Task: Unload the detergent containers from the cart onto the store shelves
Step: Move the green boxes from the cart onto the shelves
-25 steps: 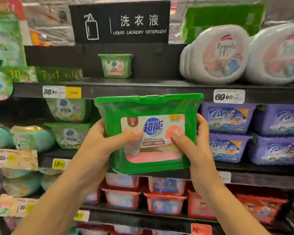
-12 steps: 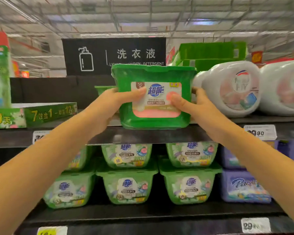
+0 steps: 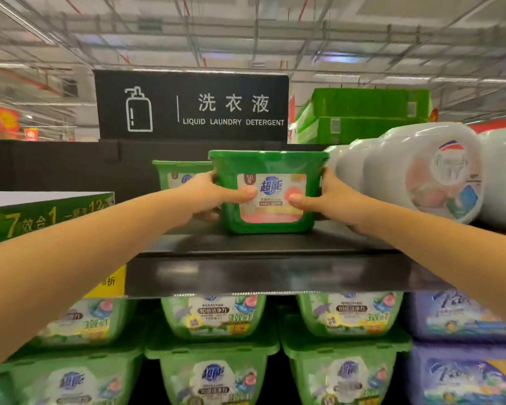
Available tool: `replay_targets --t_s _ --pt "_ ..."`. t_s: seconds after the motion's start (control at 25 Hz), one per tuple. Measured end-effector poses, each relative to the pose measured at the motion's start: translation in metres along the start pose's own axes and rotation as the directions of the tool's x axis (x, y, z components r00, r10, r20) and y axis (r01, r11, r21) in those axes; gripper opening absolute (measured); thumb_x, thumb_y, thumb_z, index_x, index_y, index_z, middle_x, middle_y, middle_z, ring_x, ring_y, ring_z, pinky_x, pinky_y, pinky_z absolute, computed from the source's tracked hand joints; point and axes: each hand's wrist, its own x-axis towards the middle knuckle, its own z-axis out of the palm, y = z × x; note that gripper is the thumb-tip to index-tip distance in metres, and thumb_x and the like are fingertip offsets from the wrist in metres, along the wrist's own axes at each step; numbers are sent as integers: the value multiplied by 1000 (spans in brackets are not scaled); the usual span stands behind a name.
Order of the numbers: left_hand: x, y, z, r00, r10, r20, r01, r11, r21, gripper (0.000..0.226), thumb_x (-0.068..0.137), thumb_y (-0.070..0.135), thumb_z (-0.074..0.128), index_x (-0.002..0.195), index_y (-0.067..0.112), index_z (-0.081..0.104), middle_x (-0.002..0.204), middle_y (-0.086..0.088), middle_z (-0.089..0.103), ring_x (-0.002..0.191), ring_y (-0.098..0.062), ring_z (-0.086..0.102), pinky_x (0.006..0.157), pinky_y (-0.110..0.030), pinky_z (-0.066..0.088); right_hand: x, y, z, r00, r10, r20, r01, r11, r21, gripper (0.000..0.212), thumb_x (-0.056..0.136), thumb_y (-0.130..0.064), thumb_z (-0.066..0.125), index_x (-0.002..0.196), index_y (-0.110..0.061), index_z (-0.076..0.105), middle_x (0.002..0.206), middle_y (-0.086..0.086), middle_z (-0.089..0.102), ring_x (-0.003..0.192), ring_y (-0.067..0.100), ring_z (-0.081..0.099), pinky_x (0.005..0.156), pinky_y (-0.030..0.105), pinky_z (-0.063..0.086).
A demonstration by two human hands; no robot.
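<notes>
A green detergent pod box (image 3: 268, 168) with a white and pink label sits on the black top shelf (image 3: 263, 244). My left hand (image 3: 208, 194) grips its left side with the thumb across the label. My right hand (image 3: 324, 197) grips the right side, thumb also on the label. Behind it to the left stands another green box (image 3: 176, 173) of the same kind, partly hidden by my left hand.
White detergent bottles (image 3: 415, 171) lie close on the right of the box. A green promo carton (image 3: 47, 214) sits at the left. A black "Liquid Laundry Detergent" sign (image 3: 190, 105) stands behind. Green (image 3: 214, 372) and purple tubs (image 3: 462, 372) fill the shelves below.
Both hands lifted the green box from chest height up to the top shelf and pushed it further back, so it now rests on the shelf.
</notes>
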Motion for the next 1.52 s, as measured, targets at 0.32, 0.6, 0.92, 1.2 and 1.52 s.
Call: replay_targets --t_s 0.32,0.6,0.92,1.2,1.52 --pt "101 -23 20 985 -112 -131 121 991 63 41 74 45 78 85 22 46 88 7 53 88 -15 57 52 -24 51 89 38 0 986 122 -114 -144 967 -210 73 82 -25 75 139 -13 30 133 4 54 119 25 55 77 33 54" --pt "170 -56 31 964 -83 -253 77 997 -31 53 77 28 80 123 8 62 113 -5 67 101 -24 65 77 -36 59 153 61 5 950 233 -209 -297 883 -363 75 79 -40 75 133 -10 33 129 11 55 102 28 58 72 34 51" --pt "197 -82 28 952 -100 -289 77 993 -91 44 92 16 62 135 10 53 124 -9 64 110 -23 61 95 -40 53 180 75 27 918 249 -308 -347 880 -324 59 89 -30 67 130 -2 35 133 17 52 119 33 54 93 40 46" --pt "181 -60 18 947 -151 -284 153 988 -14 26 97 22 42 108 10 63 93 -7 61 85 -24 60 73 -37 51 159 60 20 925 328 -192 -376 862 -341 21 91 -17 62 108 -6 59 87 9 60 73 22 57 58 27 45" --pt "69 -1 7 934 344 -96 -240 803 545 21 91 21 58 103 16 74 78 8 67 87 -17 65 85 -31 52 53 -21 5 985 -57 -162 -9 925 -381 11 85 -17 60 75 -22 61 91 8 70 79 19 63 73 35 52"
